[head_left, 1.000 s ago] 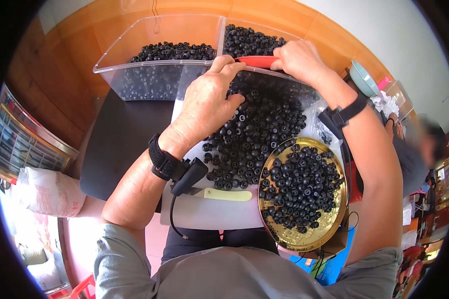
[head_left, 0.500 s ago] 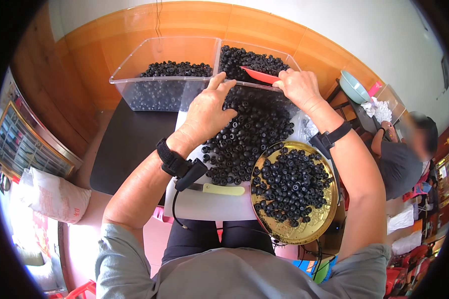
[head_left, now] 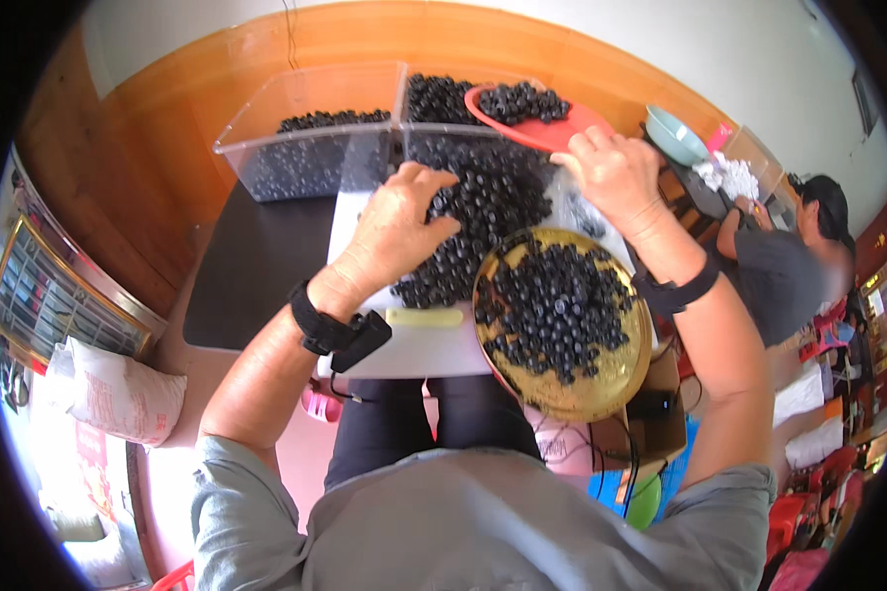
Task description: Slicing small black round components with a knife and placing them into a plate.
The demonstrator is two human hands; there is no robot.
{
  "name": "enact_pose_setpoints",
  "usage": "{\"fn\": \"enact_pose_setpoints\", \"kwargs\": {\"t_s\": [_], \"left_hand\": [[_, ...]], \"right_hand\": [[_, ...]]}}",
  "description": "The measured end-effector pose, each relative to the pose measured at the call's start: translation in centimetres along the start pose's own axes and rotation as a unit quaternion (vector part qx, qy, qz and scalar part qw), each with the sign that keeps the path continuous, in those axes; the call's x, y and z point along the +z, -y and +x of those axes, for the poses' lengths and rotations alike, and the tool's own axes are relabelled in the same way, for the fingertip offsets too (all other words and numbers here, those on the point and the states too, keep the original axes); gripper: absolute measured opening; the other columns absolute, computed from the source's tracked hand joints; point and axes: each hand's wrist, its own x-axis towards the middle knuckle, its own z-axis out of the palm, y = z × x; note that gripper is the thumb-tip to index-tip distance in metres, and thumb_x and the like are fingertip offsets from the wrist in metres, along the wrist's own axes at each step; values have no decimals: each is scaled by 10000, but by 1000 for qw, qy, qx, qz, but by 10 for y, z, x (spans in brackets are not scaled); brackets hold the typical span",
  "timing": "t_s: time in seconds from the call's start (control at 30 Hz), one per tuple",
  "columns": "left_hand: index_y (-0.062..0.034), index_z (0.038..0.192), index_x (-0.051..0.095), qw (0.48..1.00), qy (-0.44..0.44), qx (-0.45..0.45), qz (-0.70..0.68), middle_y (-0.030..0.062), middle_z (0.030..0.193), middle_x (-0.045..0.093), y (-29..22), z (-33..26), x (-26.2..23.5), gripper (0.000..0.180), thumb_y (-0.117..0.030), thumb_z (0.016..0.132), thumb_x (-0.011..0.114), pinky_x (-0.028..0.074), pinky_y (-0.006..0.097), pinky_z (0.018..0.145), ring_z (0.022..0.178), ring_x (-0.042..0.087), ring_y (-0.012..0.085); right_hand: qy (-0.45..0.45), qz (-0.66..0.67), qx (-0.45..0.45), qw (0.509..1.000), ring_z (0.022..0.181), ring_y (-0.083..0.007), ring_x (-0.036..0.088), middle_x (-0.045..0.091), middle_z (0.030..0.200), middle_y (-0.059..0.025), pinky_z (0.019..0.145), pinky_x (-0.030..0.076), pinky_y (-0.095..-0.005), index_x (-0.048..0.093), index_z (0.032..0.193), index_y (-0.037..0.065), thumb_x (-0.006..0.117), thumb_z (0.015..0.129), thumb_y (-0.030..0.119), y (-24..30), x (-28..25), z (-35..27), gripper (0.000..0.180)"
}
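Two hands: both mine, working at the bench (head_left: pixel 404 355).
Left hand (head_left: pixel 401 229): I see it spread flat, grip wide, resting on the heap of dark beads (head_left: pixel 483 222).
Right hand (head_left: pixel 616 175): grip closed on the red scoop (head_left: pixel 547 133), lifted full at the far right.
Gold tray (head_left: pixel 601 389): near right, full of beads.
Clear bins (head_left: pixel 310 148): far side.

Right hand's fingers (head_left: pixel 583 148) behind red scoop (head_left: pixel 552 130)

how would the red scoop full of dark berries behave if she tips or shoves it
The small round berries would probably roll and spill, heaped above the shallow red scoop. It looks rigid plastic, likely front-heavy, since the right hand grips only its near edge.
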Motion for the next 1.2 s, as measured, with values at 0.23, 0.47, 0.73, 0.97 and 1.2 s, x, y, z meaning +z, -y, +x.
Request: {"fn": "enact_pose_setpoints", "kwargs": {"t_s": [0.23, 0.47, 0.73, 0.97, 1.2], "left_hand": [[-17, 1292, 640, 991, 58, -36, -117, 190, 1117, 684, -26, -40, 15, 538, -159, 792, 778, 562, 363, 735, 792, 667, 208], [-14, 1454, 484, 918, 157, -149, -331, 143, 1123, 680, -64, -79, 59, 607, -86, 894, 704, 554, 255, 599, 855, 666, 126], [3, 1569, 267, 850, 208, -168, -454, 247, 1086, 652, -75, -73, 70, 894, -655, 991, 452, 559, 289, 552, 750, 691, 234], [55, 1358, 464, 613, 287, -283, -679, 349, 1008, 667, -84, -52, 46, 999, -823, 928, 260, 532, 329, 447, 632, 704, 323], [-1, 1142, 637, 613, 117, -341, -703, 141, 948, 694, -80, -59, 48, 332, 26, 812, 661, 431, 248, 466, 668, 636, 172]], "right_hand": [[69, 119, 26, 990, 584, -245, 603, 578, 725, -49, 535, 471, -352, 572, 749, 90, 823, 747, 306, 3, -143, -44, 332], [280, 336, 250, 864, 533, -134, 505, 590, 641, -42, 518, 406, -285, 657, 773, 10, 773, 825, 234, -20, -217, -72, 257], [345, 548, 409, 643, 434, -45, 496, 653, 721, -9, 422, 358, -175, 738, 1038, 3, 757, 894, 345, -46, -180, -110, 372], [222, 590, 366, 684, 464, -26, 490, 676, 769, -3, 427, 359, -161, 745, 1087, 20, 766, 890, 341, -29, -200, -109, 377], [19, 538, 467, 701, 752, -52, 580, 682, 938, 5, 667, 447, -216, 674, 1167, 31, 738, 914, 207, 15, -199, -159, 315]]}}
